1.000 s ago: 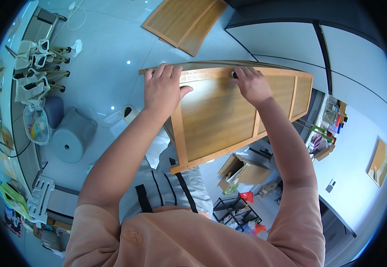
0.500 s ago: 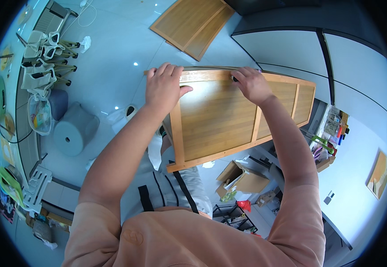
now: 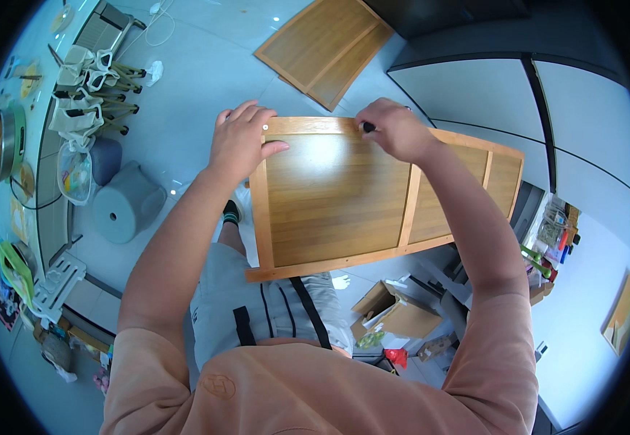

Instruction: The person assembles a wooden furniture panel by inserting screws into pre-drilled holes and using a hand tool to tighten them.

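Observation:
A framed wooden panel (image 3: 337,203), brown with lighter orange rails, tilts in front of my body, its near edge by my thighs. My left hand (image 3: 244,140) grips its far left corner, fingers over the far rail and thumb stretched across the face. A small pale round spot shows on the rail beside those fingers. At the same rail, farther right, my right hand (image 3: 396,130) is closed around a small object with a black end (image 3: 367,127). The rest of that object is hidden in the fist, so its kind cannot be made out.
Another wooden panel (image 3: 322,51) lies on the tiled floor ahead. To the left are a grey stool (image 3: 128,204), folded white-and-wood stools (image 3: 86,90) and a cluttered counter. An opened cardboard box (image 3: 395,312) stands at the right, below white cabinets (image 3: 474,90).
The panel has shifted left and turned its face more toward me. My left hand moved left with it. My right hand also moved left and up along the far rail, its wrist turned.

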Motion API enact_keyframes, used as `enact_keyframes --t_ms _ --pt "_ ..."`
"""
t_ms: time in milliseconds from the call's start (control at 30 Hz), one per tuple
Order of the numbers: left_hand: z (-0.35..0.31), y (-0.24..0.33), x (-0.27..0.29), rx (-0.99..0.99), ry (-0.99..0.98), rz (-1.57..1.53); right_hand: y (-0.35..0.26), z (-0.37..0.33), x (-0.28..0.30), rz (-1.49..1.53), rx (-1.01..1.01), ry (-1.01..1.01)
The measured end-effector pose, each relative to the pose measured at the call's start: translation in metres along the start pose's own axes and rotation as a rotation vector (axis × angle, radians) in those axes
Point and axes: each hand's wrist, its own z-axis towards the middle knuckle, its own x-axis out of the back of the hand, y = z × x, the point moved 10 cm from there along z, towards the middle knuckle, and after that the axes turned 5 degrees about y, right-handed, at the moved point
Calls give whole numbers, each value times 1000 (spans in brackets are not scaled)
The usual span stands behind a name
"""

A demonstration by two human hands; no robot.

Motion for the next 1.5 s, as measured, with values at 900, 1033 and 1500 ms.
enact_keyframes --t_ms 900,1033,1500 --pt "-26 -15 15 -27 54 -258 -78 30 -37 327 -441 406" --pt "-27 -14 13 -24 47 -272 -85 28 -36 234 -464 402" --pt "-27 -11 15 -33 81 -291 -93 41 -42 -23 -514 140"
